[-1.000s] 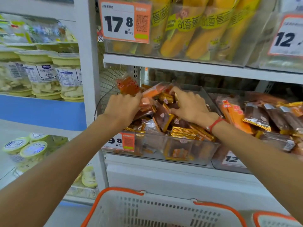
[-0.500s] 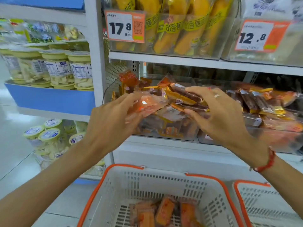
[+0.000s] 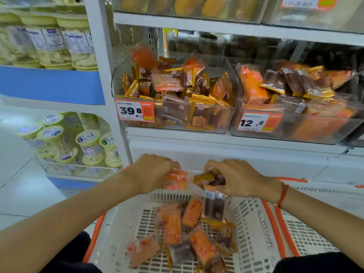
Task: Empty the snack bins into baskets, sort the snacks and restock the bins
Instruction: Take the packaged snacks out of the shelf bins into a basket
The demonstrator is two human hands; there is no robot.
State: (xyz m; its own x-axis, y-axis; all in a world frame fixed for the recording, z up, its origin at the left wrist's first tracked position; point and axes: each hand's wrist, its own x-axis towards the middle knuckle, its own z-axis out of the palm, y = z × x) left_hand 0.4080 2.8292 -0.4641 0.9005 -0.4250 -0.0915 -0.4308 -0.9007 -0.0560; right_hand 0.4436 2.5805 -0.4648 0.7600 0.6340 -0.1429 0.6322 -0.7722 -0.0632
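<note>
- Orange and brown foil-edged snack packets fill both hands, held low over the white basket [image 3: 256,223] so that they can drop straight in rather than scatter on the floor
- left hand [image 3: 151,174] curls round a clump of orange packets [image 3: 177,179], fingers closed on them, knuckles up
- right hand [image 3: 238,180] grips a bunch of darker, gold-trimmed packets [image 3: 208,177]; one brown packet [image 3: 213,205] hangs below the fingers, and I cannot tell whether it is pinched or already slipping free
- the two hands sit just beside each other above the far wall of the basket, a sensible spot for releasing over its middle
- packets in the basket [image 3: 189,233] lie loose and mixed, orange among brown, so sorting looks not yet begun
- a second basket [image 3: 307,237], also orange-rimmed, stands touching the first on the right, likely there to take another kind
- up on the shelf, the clear bin [image 3: 232,119] with the 39.8 price tag [image 3: 134,110] holds plenty of jumbled packets, so I judge the emptying to be early to midway
- its neighbour, the bin tagged 12.8 [image 3: 295,131], looks heaped and untouched
- to the left, lidded tubs [image 3: 88,142] sit on blue-edged shelving, apart from this work
</note>
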